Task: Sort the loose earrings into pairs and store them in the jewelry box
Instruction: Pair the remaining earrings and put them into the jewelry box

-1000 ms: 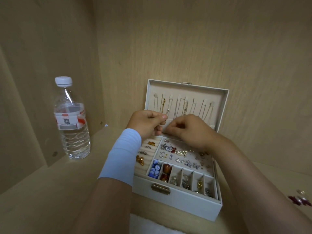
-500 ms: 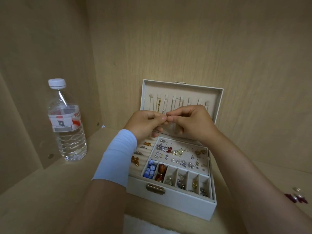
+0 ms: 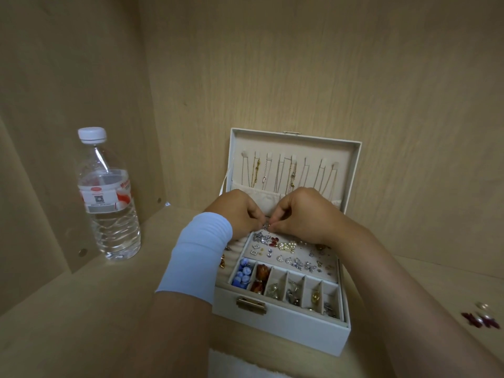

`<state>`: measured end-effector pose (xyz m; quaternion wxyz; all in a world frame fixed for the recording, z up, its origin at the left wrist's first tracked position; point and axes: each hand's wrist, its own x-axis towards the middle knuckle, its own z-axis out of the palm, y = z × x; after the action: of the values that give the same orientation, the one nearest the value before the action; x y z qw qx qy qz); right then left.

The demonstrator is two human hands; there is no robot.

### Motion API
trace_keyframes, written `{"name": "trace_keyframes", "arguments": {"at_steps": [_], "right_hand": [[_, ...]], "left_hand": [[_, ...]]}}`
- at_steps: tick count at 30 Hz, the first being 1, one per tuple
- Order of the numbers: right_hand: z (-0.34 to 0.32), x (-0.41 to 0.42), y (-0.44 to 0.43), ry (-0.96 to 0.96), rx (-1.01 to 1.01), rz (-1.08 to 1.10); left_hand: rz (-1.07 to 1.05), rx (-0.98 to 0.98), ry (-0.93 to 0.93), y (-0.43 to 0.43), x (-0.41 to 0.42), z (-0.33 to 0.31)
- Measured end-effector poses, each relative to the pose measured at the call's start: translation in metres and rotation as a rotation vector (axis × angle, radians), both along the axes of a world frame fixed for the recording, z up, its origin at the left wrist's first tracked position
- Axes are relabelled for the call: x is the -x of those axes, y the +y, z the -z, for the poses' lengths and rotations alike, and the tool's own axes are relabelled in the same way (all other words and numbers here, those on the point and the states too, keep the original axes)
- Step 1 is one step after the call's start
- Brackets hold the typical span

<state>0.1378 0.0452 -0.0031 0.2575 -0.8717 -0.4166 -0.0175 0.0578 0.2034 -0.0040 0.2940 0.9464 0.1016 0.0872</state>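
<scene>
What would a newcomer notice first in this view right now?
The left hand and right hand meet over the open jewelry box at centre, pinching a small silver earring between them. Below, its compartments glitter with sorted pieces, the blue earrings at front left brightest. A water bottle stands on the shelf to the left; dark red earrings lie loose at far right.

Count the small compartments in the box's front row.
6, left to right behind the box front: blue beads, amber pieces, pale piece, silver pieces, gold piece, grey pieces. None seems hidden.
</scene>
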Motion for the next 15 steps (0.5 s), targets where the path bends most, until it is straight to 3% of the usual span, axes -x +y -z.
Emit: {"name": "trace_keyframes", "arguments": {"at_steps": [15], "right_hand": [[-0.008,0.002,-0.002,0.028,0.076,-0.057]], "left_hand": [[-0.004,-0.006,-0.024,0.000,-0.002,0.004]]}}
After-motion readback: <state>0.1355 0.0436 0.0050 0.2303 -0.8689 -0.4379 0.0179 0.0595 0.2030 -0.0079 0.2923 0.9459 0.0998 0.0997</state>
